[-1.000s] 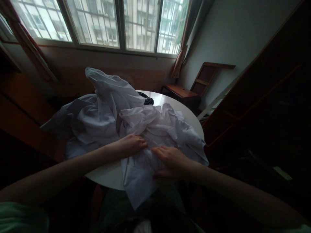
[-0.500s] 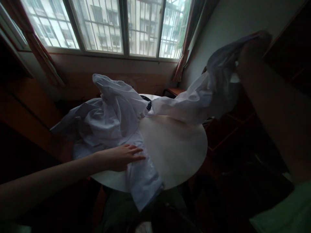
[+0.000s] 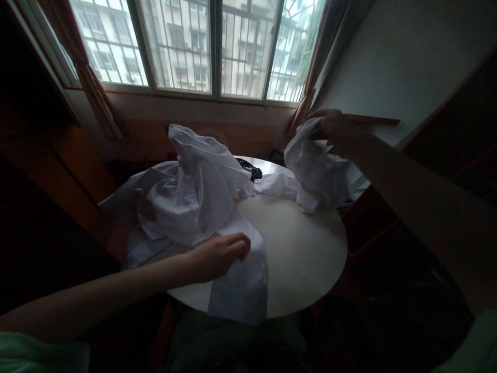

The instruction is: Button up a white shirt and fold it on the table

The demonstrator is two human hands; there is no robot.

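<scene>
Now your right hand (image 3: 334, 129) has dropped from the upper right, fist bunching the white shirt (image 3: 194, 197) — your left hand (image 3: 221, 254) curls over its hem on the round table (image 3: 306, 259), centre frame.

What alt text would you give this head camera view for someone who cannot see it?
A person's right hand lifts a bunched end of white cloth above a round white table, while the left hand presses another part of the cloth near the table's front edge. More white cloth is heaped at the left, below a barred window.
</scene>
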